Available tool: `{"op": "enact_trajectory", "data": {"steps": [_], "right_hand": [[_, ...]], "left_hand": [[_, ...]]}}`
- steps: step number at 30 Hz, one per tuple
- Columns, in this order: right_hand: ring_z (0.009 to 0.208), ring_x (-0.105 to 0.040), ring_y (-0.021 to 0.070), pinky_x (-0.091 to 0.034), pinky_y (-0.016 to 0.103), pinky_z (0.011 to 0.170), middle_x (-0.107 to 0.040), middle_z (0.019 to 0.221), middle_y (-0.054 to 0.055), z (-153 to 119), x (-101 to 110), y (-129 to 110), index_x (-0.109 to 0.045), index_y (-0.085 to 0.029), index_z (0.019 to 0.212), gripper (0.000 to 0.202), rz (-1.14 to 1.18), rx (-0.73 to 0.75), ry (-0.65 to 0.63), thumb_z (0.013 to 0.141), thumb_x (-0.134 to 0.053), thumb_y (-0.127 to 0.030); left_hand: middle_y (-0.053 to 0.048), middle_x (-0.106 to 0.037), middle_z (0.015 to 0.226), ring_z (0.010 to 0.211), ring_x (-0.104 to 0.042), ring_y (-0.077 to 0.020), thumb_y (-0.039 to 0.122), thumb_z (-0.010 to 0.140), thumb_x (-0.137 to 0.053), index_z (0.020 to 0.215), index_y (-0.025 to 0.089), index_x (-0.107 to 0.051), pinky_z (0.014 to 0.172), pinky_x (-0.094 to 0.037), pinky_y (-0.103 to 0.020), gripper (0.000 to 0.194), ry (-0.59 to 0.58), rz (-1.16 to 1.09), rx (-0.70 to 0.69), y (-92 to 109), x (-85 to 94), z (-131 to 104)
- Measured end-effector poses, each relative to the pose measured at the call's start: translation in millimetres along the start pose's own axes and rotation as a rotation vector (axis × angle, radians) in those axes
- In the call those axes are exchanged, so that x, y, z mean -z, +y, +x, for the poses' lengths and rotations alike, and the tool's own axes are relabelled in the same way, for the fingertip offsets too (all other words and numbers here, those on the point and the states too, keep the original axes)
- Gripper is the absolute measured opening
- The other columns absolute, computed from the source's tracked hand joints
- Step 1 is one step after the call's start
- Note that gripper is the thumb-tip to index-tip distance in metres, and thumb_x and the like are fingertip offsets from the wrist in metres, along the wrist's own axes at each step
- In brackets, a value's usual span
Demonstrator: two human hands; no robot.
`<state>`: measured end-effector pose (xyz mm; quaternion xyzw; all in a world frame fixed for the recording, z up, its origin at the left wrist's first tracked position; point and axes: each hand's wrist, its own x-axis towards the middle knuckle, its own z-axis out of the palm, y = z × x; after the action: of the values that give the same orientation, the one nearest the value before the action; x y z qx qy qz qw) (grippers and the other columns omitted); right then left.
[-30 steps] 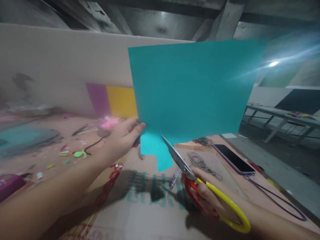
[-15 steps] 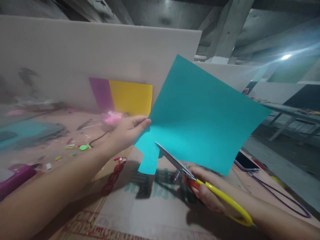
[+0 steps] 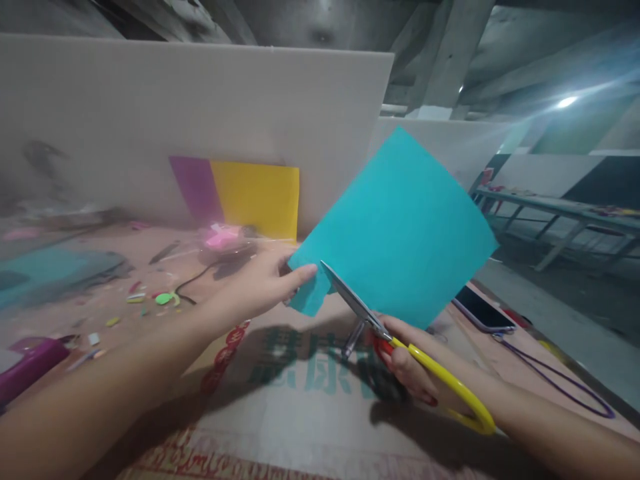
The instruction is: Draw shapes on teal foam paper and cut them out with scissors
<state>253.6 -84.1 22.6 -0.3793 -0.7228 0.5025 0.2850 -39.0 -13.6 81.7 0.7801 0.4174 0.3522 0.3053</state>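
Observation:
A large turquoise sheet [image 3: 400,227] is held up in the middle, tilted so one corner points upward. My left hand [image 3: 273,277] pinches its lower left corner, thumb in front, beside a narrow strip that hangs down. In my right hand [image 3: 407,360] are scissors [image 3: 447,383] with yellow and red handles. Their blades lie across the lower left part of the sheet, tips close to my left thumb. How far the blades are apart is hard to tell.
Below lies a cardboard box [image 3: 280,427] with printed letters. A phone [image 3: 483,308] with a purple cord is at the right. Yellow and purple sheets [image 3: 255,200] lean on the white partition [image 3: 200,100]. Paper scraps, a pink item [image 3: 223,237] and a magenta tool [image 3: 33,367] are at the left.
The turquoise sheet has turned and its top corner has moved right. My left hand has shifted slightly down and right, with its thumb now stretched over the strip.

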Motion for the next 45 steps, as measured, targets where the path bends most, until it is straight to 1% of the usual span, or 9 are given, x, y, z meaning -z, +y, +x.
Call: {"op": "enact_trajectory", "data": {"steps": [5,13,20,23,28,31,35,41,45], "right_hand": [[0.043,-0.027,0.0059,-0.020,0.021,0.039,-0.038,0.060,-0.009,-5,-2,-1,-0.054,-0.020,0.109,0.056,-0.041,0.019,0.004,0.095,-0.048,-0.073],[0.041,-0.026,0.0056,-0.024,0.021,0.039,-0.036,0.055,-0.010,-9,-2,-8,-0.054,-0.020,0.116,0.059,0.075,-0.072,-0.060,0.092,-0.052,-0.074],[0.037,-0.023,0.0052,-0.016,0.020,0.037,-0.037,0.052,-0.011,-1,-11,-23,-0.051,-0.024,0.102,0.052,0.346,-0.438,0.043,0.082,-0.060,-0.071],[0.040,-0.022,0.0045,-0.017,0.019,0.037,-0.036,0.057,-0.012,-3,-9,-23,-0.051,-0.023,0.107,0.060,0.223,-0.356,0.009,0.078,-0.068,-0.072],[0.048,-0.028,0.0055,-0.021,0.020,0.039,-0.041,0.067,-0.007,-8,-2,-15,-0.054,-0.020,0.103,0.066,0.028,-0.121,-0.009,0.080,-0.061,-0.081],[0.045,-0.027,0.0049,-0.020,0.020,0.038,-0.041,0.063,-0.008,-5,-2,-14,-0.054,-0.021,0.101,0.065,0.076,-0.202,-0.013,0.076,-0.068,-0.079],[0.036,-0.027,0.0058,-0.020,0.019,0.034,-0.037,0.051,-0.011,2,-3,-8,-0.052,-0.023,0.094,0.056,0.243,-0.435,0.011,0.081,-0.059,-0.078],[0.039,-0.030,0.0034,-0.025,0.016,0.035,-0.040,0.059,-0.011,-1,2,-8,-0.052,-0.021,0.107,0.062,0.007,-0.145,-0.052,0.087,-0.055,-0.078],[0.038,-0.029,0.0038,-0.025,0.015,0.032,-0.036,0.057,-0.012,0,3,-12,-0.051,-0.020,0.109,0.066,0.014,-0.210,-0.078,0.084,-0.056,-0.081]], "left_hand": [[-0.004,-0.072,0.088,0.073,-0.062,-0.0168,0.051,0.096,-0.054,0.098,0.017,-0.068,0.064,-0.049,-0.026,0.036,-0.029,-0.028,-0.079,-3,-2.9,-2],[-0.002,-0.067,0.080,0.066,-0.056,-0.0146,0.051,0.097,-0.051,0.095,0.017,-0.067,0.057,-0.044,-0.023,0.038,-0.109,0.022,-0.103,7,-4.1,-6],[-0.004,-0.066,0.080,0.068,-0.057,-0.0154,0.051,0.095,-0.052,0.092,0.016,-0.064,0.058,-0.045,-0.023,0.036,-0.106,-0.010,-0.052,-1,-5.5,-2],[-0.003,-0.065,0.077,0.066,-0.056,-0.0151,0.052,0.092,-0.053,0.087,0.017,-0.061,0.055,-0.043,-0.023,0.037,-0.123,-0.041,-0.035,0,-8.4,-3],[-0.002,-0.060,0.073,0.063,-0.055,-0.0149,0.051,0.091,-0.053,0.081,0.019,-0.056,0.055,-0.043,-0.024,0.034,-0.212,-0.074,0.028,5,-20.2,-9],[-0.003,-0.062,0.073,0.064,-0.056,-0.0163,0.055,0.089,-0.054,0.083,0.019,-0.055,0.055,-0.044,-0.025,0.036,-0.236,-0.141,0.071,4,-24.8,-9],[-0.002,-0.060,0.072,0.060,-0.054,-0.0145,0.060,0.086,-0.057,0.086,0.019,-0.055,0.054,-0.043,-0.025,0.041,-0.284,-0.220,0.117,-4,-25.3,-3],[-0.001,-0.061,0.074,0.063,-0.055,-0.0149,0.060,0.084,-0.062,0.086,0.019,-0.058,0.056,-0.045,-0.025,0.042,-0.294,-0.195,0.137,-4,-32.6,-5],[-0.001,-0.064,0.074,0.062,-0.057,-0.0154,0.058,0.087,-0.060,0.086,0.019,-0.062,0.055,-0.045,-0.024,0.039,-0.330,-0.126,0.160,-5,-27.6,-6]]}}
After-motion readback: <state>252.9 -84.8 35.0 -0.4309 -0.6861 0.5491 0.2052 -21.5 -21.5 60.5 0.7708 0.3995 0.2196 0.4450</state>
